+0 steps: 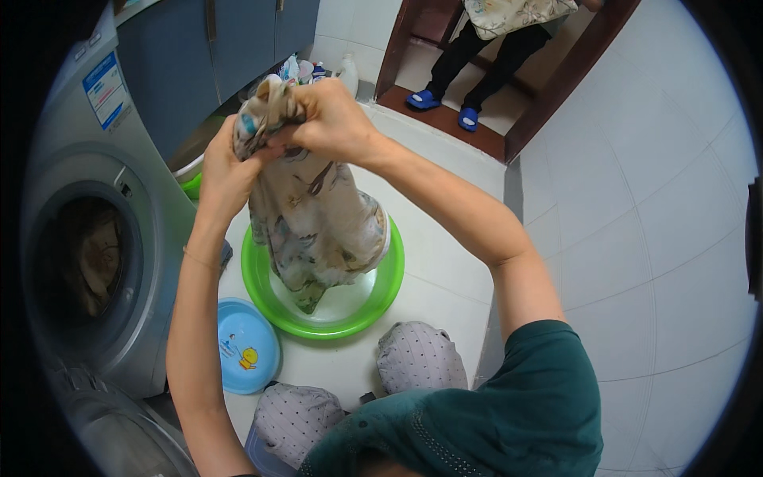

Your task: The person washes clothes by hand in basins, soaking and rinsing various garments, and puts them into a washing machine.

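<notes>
A beige patterned cloth [316, 220], perhaps a garment, hangs from both of my hands. My left hand [229, 164] grips its bunched top from the left. From the right, my right hand [328, 122] clutches the same gathered fabric. The cloth's lower part hangs over a bright green plastic basin [322, 330] with a pale inside, which stands on the floor. It covers much of the basin's interior, and its lowest corner points down inside the rim. Some of the fingers are hidden by the folds.
A front-loading washing machine [134, 238] with cloth behind its round door stands left. A light-blue basin [262, 358] with a cartoon print lies near my knees. Bottles [349, 74] stand by the far wall. Another person in blue slippers [423, 99] is in the doorway, holding patterned fabric [512, 15].
</notes>
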